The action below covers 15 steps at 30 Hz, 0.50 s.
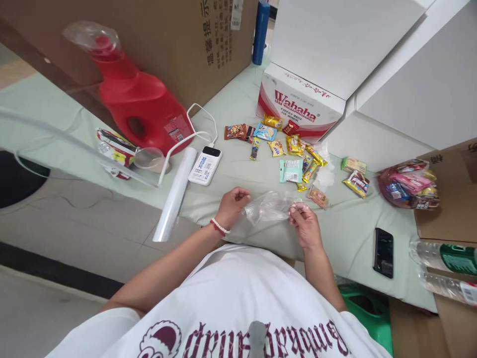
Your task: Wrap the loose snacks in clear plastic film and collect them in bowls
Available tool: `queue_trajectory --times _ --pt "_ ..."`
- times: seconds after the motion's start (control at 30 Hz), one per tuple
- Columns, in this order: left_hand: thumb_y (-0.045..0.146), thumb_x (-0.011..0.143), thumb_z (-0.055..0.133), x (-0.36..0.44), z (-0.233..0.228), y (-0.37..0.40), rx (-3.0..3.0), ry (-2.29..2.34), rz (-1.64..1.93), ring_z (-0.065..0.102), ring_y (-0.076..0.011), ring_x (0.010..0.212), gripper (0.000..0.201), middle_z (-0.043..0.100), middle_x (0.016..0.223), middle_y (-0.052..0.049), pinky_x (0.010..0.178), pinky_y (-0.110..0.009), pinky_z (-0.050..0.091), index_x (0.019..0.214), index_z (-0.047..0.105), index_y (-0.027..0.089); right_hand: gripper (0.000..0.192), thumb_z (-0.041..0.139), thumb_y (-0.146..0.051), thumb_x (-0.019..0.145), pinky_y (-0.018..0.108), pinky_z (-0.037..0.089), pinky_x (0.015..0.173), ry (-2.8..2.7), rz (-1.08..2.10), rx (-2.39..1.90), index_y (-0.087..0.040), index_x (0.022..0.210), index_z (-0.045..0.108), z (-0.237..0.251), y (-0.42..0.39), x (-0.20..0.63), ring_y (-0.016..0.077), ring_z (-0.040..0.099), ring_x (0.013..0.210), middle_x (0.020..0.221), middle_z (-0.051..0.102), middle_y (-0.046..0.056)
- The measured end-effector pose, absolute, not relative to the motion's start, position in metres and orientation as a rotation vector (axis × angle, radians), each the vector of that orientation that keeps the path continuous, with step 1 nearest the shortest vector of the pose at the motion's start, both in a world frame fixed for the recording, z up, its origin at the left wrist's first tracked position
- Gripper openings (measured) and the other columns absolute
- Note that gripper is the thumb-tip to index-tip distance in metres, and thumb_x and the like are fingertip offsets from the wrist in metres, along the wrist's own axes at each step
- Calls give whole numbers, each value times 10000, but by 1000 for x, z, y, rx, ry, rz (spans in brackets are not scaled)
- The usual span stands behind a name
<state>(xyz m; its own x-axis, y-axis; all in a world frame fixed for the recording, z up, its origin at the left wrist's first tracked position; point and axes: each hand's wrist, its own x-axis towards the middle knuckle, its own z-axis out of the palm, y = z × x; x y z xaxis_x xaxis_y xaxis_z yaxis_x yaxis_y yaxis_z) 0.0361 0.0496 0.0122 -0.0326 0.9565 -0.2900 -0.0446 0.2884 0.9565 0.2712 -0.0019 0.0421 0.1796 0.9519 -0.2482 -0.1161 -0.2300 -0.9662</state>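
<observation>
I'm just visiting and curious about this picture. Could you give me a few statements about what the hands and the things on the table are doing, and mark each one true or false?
1. Both hands hold one clear plastic bag between them. True: the left hand grips one end and the right hand the other.
2. The red jug stands to the person's right. False: it stands at the far left, beside a white power bank.
3. Small snack packets lie loose on the table beyond the hands. True.
4. The black phone lies in the left hand. False: it lies on the table, to the right of the right hand, touched by neither.
</observation>
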Motion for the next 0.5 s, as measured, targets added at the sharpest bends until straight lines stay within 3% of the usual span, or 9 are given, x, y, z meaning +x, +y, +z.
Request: queue_trajectory --times 0.1,0.2,0.3,0.4,0.5 --pt "499 718 794 28 20 44 925 1430 1129 511 -108 611 345 621 684 33 594 -244 395 833 665 199 380 836 -544 734 284 479 651 -831 1149 -1451 -243 877 653 34 -12 285 139 535 678 808 625 -21" --pt "703 795 701 31 30 32 857 1278 847 558 -123 551 520 653 664 -11 519 -247 374 802 672 183 358 813 -543 778 338 534 802 -829 1128 -1424 -251 901 645 29 -23 287 191 642 870 985 711 27" --pt "847 775 638 50 35 29 665 1031 560 707 -204 736 701 764 884 -112 549 -265 463 935 730 170 356 782 -578 818 423 547 950 -883 1220 -1368 -261 895 640 31 -28 279 266 673 1129 1242 724 72" --pt "753 705 797 73 33 45 523 869 508 727 -229 888 655 776 1045 -117 665 -298 540 1051 727 200 362 761 -598 842 473 517 1050 -1047 1263 -1327 -255 832 645 37 -30 270 300 638 1257 1376 680 80" --pt "450 567 976 87 33 69 489 811 628 705 -205 870 507 753 963 -76 744 -317 549 866 668 181 334 767 -571 849 471 496 1082 -1070 1234 -1305 -253 831 665 36 -35 263 289 648 1230 1351 684 81"
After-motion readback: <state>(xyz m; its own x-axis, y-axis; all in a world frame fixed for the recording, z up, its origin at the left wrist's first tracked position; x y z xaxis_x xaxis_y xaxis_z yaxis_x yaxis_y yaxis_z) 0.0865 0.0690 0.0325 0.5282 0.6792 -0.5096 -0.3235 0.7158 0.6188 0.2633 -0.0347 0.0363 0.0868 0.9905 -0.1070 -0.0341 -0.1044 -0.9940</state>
